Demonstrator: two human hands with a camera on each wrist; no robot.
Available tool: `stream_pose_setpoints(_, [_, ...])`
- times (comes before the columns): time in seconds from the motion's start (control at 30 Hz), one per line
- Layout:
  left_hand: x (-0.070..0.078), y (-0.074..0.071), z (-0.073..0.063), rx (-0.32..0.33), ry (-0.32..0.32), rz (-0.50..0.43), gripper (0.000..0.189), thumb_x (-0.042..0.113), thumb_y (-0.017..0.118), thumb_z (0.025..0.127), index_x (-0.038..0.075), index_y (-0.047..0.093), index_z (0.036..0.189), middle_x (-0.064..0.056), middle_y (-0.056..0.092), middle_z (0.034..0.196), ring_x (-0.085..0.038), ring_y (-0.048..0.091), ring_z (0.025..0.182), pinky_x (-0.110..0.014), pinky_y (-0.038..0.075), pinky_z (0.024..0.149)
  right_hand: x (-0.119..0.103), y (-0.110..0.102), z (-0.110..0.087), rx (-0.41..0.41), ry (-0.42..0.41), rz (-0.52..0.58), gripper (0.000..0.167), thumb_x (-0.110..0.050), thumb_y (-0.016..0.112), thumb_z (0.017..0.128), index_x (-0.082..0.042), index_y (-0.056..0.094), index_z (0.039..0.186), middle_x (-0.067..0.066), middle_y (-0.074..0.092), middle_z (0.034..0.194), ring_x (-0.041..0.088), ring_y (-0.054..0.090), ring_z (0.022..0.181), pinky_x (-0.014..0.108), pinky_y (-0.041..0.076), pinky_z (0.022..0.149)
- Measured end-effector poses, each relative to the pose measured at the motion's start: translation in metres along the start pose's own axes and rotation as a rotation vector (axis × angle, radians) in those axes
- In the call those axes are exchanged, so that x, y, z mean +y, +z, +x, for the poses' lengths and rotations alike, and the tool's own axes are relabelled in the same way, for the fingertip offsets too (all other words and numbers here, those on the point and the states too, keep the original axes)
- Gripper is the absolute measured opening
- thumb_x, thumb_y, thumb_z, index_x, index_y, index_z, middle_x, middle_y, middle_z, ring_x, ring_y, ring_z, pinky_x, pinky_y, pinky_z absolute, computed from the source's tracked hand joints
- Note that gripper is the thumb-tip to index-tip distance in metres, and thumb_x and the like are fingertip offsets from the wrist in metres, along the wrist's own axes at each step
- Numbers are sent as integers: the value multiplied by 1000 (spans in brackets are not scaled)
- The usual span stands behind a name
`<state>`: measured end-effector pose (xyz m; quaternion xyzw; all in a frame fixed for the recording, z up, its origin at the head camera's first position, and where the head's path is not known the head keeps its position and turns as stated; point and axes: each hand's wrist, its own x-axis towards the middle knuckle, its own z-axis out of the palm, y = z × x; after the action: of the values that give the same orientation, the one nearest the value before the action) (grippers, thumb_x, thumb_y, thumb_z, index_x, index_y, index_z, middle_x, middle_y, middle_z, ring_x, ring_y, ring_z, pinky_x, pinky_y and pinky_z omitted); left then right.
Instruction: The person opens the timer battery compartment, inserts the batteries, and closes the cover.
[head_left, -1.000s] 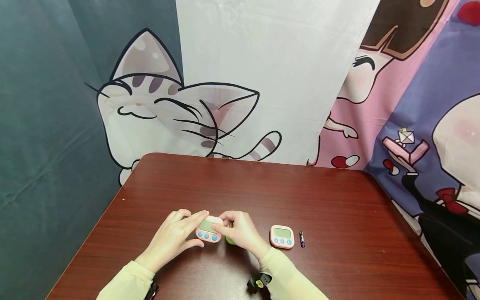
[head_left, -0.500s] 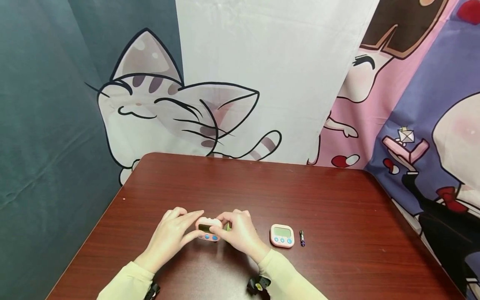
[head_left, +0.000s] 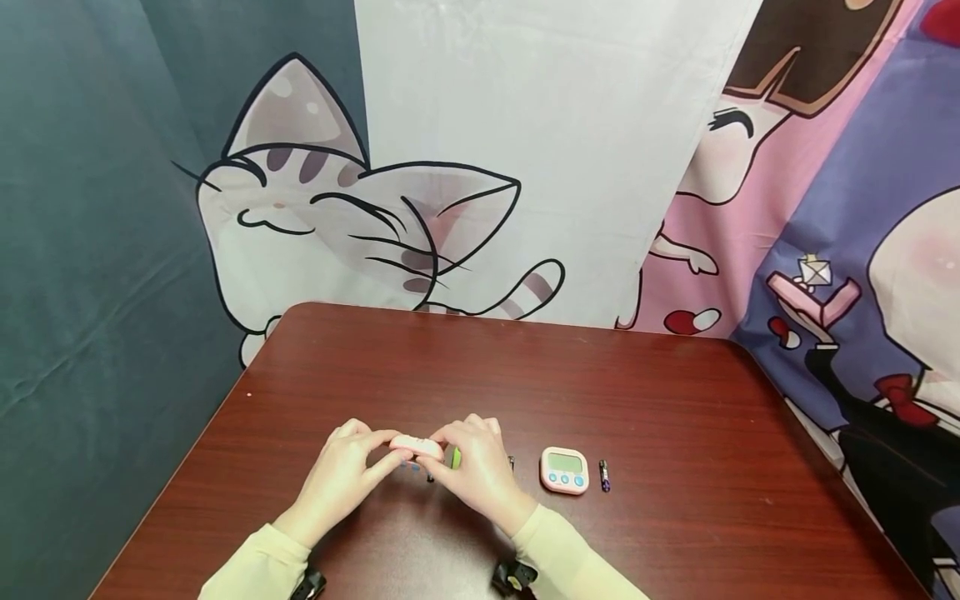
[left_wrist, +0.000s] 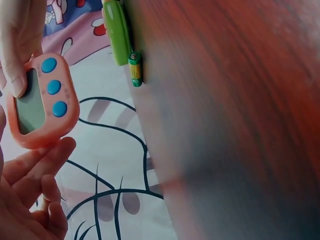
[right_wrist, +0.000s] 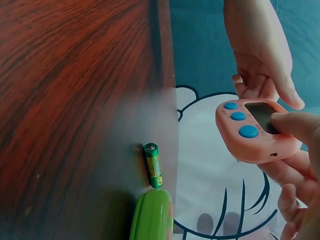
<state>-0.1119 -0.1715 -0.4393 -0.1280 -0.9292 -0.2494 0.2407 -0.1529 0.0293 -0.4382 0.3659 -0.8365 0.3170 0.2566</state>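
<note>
A pink digital timer (head_left: 417, 447) with blue buttons and a grey screen is held between both hands, its top edge toward the head camera. My left hand (head_left: 339, 468) pinches its left end between thumb and fingers. At the other end my right hand (head_left: 477, 471) grips it, thumb (right_wrist: 295, 124) across the screen and fingers behind. Buttons and screen show plainly in both wrist views; the timer's back is hidden. Below it on the table lie a green battery (right_wrist: 154, 165) and a glossy green rounded object (right_wrist: 151, 216), mostly hidden by the right hand in the head view.
A second pink timer (head_left: 564, 472) lies face up right of my right hand, with a small dark purple battery-like cylinder (head_left: 604, 477) beside it. The brown table (head_left: 480, 367) ends at the back against cartoon-printed cloth (head_left: 555, 167).
The timer has tipped from face up to top edge up, so its screen no longer shows from the head. The left fingers and thumb have closed in on its left end.
</note>
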Motion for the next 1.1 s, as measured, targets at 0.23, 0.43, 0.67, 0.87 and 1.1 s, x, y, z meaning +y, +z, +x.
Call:
stream_pose_setpoints(0.23, [3,-1,4,50,-34,-3,18,37,71,83,20,74,85,21,45,59,-3,41,69,-29,37,67,-3,3,-1,80,-58,-57,25,-29,86,66,-22,65,78,-14,61,72,6,45,68,28,32,73])
stream_pose_setpoints(0.43, [8,-6,8,30,-95,6,22,42,70,83,21,74,80,20,44,56,-5,41,67,-31,37,67,-4,5,-2,119,-83,-76,24,-27,84,67,-22,64,79,-13,60,73,8,46,70,29,32,73])
stream_pose_setpoints(0.67, [12,-9,13,-101,-237,-50,33,52,63,85,21,75,82,13,53,61,-7,43,63,-28,37,62,-3,5,-2,199,-162,-103,30,-20,85,61,-19,65,84,-11,59,78,9,49,72,30,32,73])
stream_pose_setpoints(0.87, [15,-14,15,-232,-376,-144,41,56,58,86,23,70,65,13,55,53,-6,46,54,-25,36,52,-5,4,-1,236,-233,-149,33,-18,86,58,-17,64,82,-8,59,80,11,50,71,31,33,72])
stream_pose_setpoints(1.1, [18,-16,18,-281,-427,-190,45,58,56,87,23,67,61,10,60,55,-6,47,53,-26,36,53,-5,4,0,257,-266,-178,30,-18,84,58,-16,64,81,-7,60,82,12,51,72,32,34,72])
